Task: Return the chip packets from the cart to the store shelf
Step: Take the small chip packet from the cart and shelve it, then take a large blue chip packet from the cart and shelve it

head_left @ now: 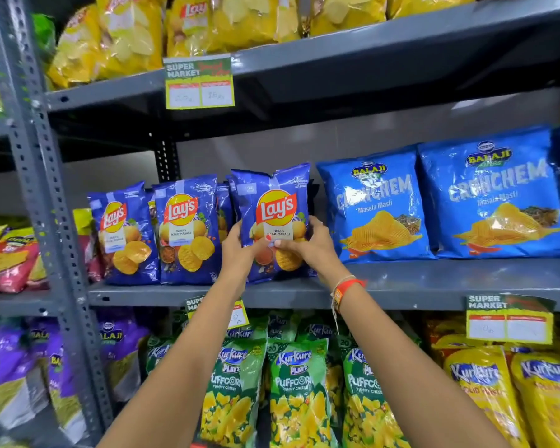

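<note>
A blue Lay's chip packet (272, 202) stands upright on the grey middle shelf (434, 279), third in a row of matching packets. My left hand (236, 250) grips its lower left edge. My right hand (307, 247) holds its lower right side, thumb across the front. To its left stand two more blue Lay's packets (185, 231), (123, 234), with others partly hidden behind. The cart is out of view.
Blue Balaji Crunchem bags (375, 205), (495, 195) fill the shelf to the right. Yellow chip bags (136, 33) sit on the shelf above. Green Kurkure Puffcorn packets (298, 392) and yellow Kurkure bags (485, 399) hang below. A grey perforated upright (36, 176) stands left.
</note>
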